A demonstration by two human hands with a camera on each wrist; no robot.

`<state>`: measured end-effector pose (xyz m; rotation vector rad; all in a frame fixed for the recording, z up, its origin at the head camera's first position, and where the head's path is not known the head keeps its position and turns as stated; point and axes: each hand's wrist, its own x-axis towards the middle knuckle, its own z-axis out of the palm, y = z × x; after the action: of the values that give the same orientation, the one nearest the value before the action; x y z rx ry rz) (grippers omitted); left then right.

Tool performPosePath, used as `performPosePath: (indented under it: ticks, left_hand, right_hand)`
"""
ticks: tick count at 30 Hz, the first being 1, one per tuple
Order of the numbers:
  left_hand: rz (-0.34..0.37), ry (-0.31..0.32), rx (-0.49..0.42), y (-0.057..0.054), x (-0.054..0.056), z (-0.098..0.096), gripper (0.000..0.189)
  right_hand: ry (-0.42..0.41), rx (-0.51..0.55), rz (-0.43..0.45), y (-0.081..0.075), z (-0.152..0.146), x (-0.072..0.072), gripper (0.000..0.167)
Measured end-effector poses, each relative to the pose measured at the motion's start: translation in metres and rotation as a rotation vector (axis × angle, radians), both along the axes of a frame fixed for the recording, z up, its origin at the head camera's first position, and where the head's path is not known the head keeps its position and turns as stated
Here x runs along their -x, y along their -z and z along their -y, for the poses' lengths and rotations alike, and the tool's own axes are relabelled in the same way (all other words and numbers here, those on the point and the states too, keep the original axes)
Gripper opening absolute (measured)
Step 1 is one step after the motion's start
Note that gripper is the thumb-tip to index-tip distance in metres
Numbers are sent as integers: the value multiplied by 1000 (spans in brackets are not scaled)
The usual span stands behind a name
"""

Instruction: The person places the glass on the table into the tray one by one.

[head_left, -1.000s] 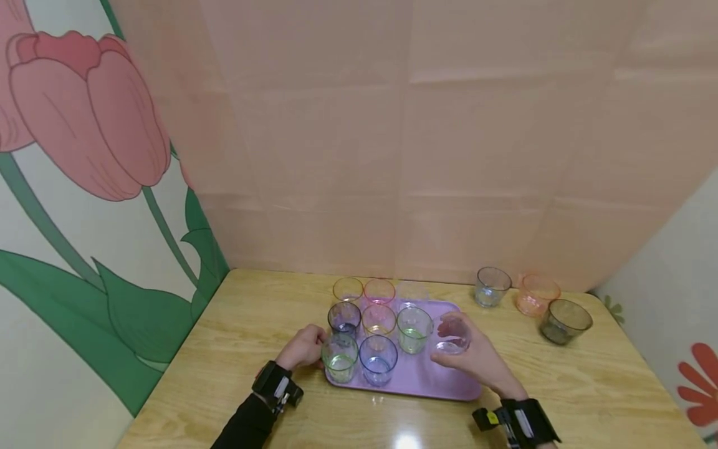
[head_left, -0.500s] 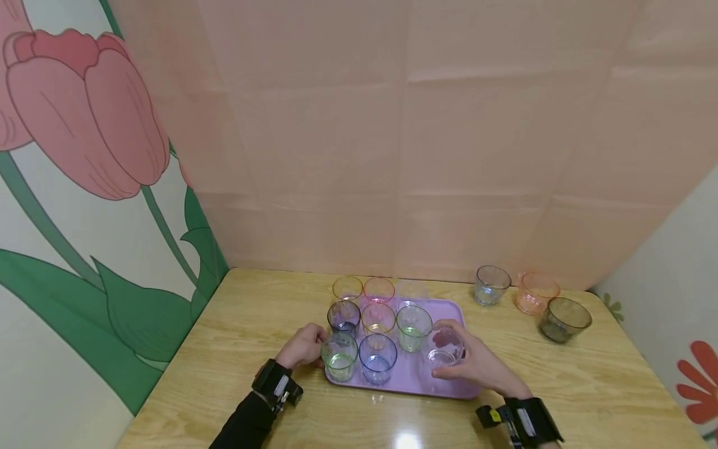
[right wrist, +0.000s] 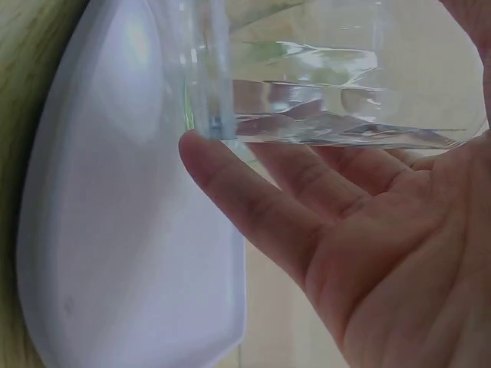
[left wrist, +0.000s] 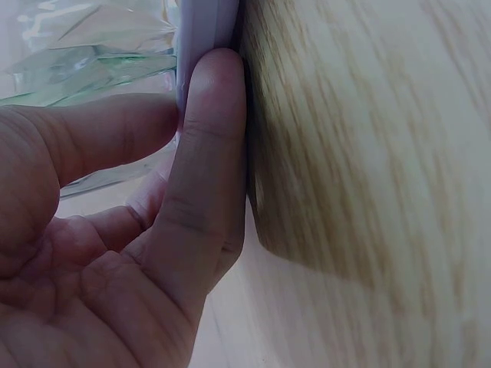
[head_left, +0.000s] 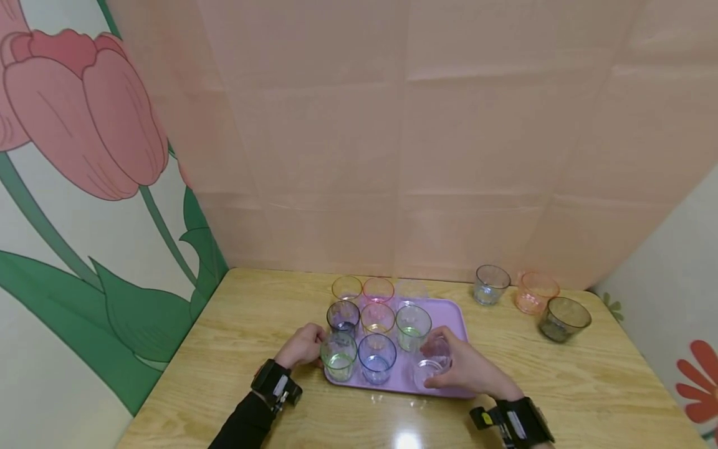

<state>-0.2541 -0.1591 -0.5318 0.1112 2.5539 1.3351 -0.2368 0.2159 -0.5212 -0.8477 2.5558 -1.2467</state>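
My left hand [head_left: 303, 346] pinches the near left corner of a purple tray [head_left: 457, 312]. In the left wrist view, thumb and index finger lie on either side of the tray's rim [left wrist: 205, 31]. Fingers and thumb of my right hand [head_left: 473, 369] hold a clear glass cup [head_left: 429, 373] low over the tray's front right part, to the right of a blue-tinted cup [head_left: 377, 360]. The right wrist view has this clear cup [right wrist: 307, 77] upright against the fingers. A green-tinted cup [head_left: 339, 362] stands beside my left hand, another green one [head_left: 414, 330] behind the clear cup.
Farther back on the tray stand a dark purple cup [head_left: 343, 319], a pinkish yellow-rimmed cup [head_left: 378, 321] and a back row of cups. At the table's back right are a grey cup [head_left: 491, 287], an orange cup [head_left: 536, 293] and an olive-brown cup [head_left: 564, 321].
My right hand has carried the clear cup left and toward the front of the tray, closer to the blue cup. The left hand stays at the tray's corner.
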Motion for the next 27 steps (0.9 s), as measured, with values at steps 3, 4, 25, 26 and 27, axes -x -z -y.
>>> performPosePath:
  ticks: [3,4,25,26,27]
  left_hand:
    - [5,-3,-5,0,-1,0,20]
    - [8,-4,-8,0,-1,0,20]
    - [-5,6,-18,0,-1,0,18]
    - [-4,6,-19,1,-1,0,18]
    - [-3,6,-19,1,-1,0,18]
  right_hand:
    - [12,-73,-26,-4,4,-3,81]
    - [16,-89,-34,-5,5,-4,82]
    - [80,-194,-83,-8,17,-14,81]
    - [80,-189,-79,-8,18,-14,80]
    - [79,-186,-72,-7,18,-14,80]
